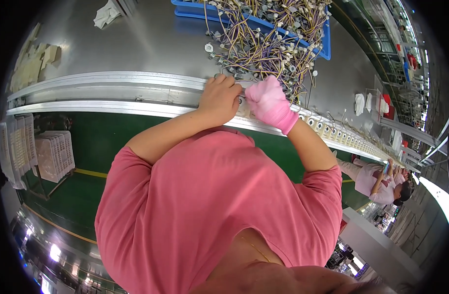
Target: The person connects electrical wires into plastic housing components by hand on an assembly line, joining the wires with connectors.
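Note:
My bare left hand [219,99] rests over the metal rail [151,78], fingers bent and pressed together. Close beside it, my right hand [270,104] wears a pink glove and is closed. What either hand pinches is hidden by the fingers. Between them a cream block with a round hole [242,101] shows in the rail. A row of similar cream blocks [327,130] continues along the track to the right. Just beyond my fingers lies a heap of wire leads [263,56], purple, yellow and white, with small round metal parts and white connectors.
A blue bin [189,11] holds more leads at the far side. White cloths [107,13] and cream blocks [50,55] lie at far left. White crates [55,154] stand left over a green floor. Another person [381,183] works farther right along the line.

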{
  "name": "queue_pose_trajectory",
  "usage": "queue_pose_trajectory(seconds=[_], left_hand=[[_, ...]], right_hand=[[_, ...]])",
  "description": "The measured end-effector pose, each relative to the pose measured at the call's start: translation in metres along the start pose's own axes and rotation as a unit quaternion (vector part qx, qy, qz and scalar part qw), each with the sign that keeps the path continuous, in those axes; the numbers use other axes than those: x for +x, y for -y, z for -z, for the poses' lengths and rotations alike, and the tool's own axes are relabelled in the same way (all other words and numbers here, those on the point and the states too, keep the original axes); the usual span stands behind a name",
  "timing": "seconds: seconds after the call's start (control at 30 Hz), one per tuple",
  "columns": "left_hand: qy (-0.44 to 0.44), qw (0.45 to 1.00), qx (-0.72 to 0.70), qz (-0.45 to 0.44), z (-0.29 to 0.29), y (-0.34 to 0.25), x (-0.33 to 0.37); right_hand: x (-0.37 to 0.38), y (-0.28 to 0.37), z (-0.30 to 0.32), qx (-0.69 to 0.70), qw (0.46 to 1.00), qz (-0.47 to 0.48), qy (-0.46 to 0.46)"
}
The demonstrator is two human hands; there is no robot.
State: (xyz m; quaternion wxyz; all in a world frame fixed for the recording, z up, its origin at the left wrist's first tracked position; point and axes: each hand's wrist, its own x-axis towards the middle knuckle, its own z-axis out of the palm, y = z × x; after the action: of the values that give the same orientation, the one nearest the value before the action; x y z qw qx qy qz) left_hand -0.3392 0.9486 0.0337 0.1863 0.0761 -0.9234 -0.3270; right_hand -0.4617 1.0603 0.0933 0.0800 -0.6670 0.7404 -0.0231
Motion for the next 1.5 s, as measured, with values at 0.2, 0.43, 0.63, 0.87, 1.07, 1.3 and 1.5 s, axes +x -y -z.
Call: queue_pose_trajectory(seconds=[0.2,0.43,0.63,0.87,1.07,1.3,1.5], left_hand=[[0.011,1.0,0.0,-0.009,0.0,0.001,0.001],[0.024,0.998,-0.057,0.0,0.006,-0.001,0.0],[0.098,0.979,-0.175,0.027,0.025,0.014,0.019],[-0.129,0.969,-0.191,-0.085,0.044,0.014,0.097],[0.012,0.897,-0.442,-0.004,0.058,-0.005,0.15],[0.255,0.914,-0.261,0.178,0.072,0.08,0.085],[0.131,0.713,-0.588,0.359,0.057,0.049,0.044]], right_hand=[[0.005,-0.006,0.002,0.05,0.999,-0.019,-0.005],[0.006,-0.09,-0.033,-0.129,0.977,-0.164,0.043],[0.012,-0.118,-0.018,0.089,0.947,-0.307,-0.039],[0.012,-0.085,0.1,0.341,0.896,-0.129,-0.253],[0.045,-0.028,0.127,0.496,0.823,-0.111,-0.252],[0.033,-0.043,0.094,0.308,0.875,-0.266,-0.264],[0.035,0.037,0.009,0.146,0.955,-0.157,-0.203]])
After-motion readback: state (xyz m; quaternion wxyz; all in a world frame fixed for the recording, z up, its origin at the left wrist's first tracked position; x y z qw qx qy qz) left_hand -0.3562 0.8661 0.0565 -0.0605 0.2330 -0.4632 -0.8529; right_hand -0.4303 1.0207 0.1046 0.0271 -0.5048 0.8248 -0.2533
